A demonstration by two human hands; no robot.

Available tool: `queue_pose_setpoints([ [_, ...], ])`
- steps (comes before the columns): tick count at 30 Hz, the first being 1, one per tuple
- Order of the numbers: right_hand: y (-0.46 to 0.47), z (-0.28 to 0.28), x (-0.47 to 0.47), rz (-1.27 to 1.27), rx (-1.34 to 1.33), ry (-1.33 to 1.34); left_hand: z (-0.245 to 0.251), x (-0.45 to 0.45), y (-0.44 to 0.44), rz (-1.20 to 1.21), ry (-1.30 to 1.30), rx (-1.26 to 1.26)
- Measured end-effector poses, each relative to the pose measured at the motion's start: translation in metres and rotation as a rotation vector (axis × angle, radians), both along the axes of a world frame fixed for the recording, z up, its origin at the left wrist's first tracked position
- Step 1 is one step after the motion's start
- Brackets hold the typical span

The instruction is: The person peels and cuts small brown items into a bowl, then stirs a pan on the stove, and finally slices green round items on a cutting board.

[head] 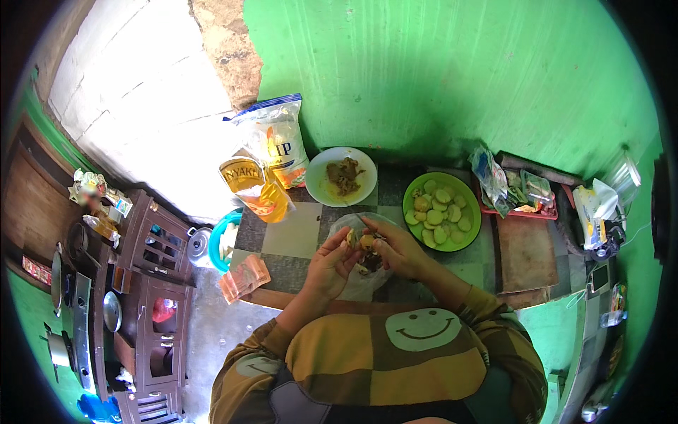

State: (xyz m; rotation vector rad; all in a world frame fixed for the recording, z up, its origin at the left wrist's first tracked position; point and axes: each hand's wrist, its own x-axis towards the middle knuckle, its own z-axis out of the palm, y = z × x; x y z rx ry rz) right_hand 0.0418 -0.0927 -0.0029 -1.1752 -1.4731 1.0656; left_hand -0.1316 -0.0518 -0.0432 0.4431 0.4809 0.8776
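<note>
My left hand (pixel 333 265) pinches a small pale piece (pixel 350 237), perhaps cut potato, between thumb and fingers. Close beside it, my right hand (pixel 397 249) holds a small round brownish piece (pixel 366 242) and what looks like a thin knife (pixel 362 218), its blade pointing away from me. Under both hands lies a clear plastic bag (pixel 352 286) with dark scraps (pixel 369 263) in it. A green plate (pixel 473 233) of pale round slices (pixel 434 217) stands to the right. Beyond my hands, a white plate (pixel 316 175) holds brown paste (pixel 344 176).
A cooking-oil pouch (pixel 254 188) and a larger plastic bag (pixel 280 140) stand at the back left. A teal basin (pixel 214 244) is left of the counter. On the right are a wooden board (pixel 524 254) and a red tray (pixel 545 213) with packets.
</note>
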Motion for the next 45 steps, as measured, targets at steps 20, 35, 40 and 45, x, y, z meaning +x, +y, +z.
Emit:
queue_pose_setpoints([
  [20,0.007,0.016,0.059,-0.763,0.273,-0.532,0.033,-0.007,0.012,0.223,1.372,1.493],
  [35,0.007,-0.013,0.007,-0.171,-0.019,-0.641,-0.004,0.013,0.029,0.097,1.591,1.492],
  [40,0.008,-0.013,0.007,-0.058,0.011,-0.683,-0.005,0.011,0.026,0.187,1.499,1.542],
  [45,0.007,-0.016,0.001,-0.1,0.008,-0.706,-0.002,0.009,0.021,0.249,1.448,1.583],
])
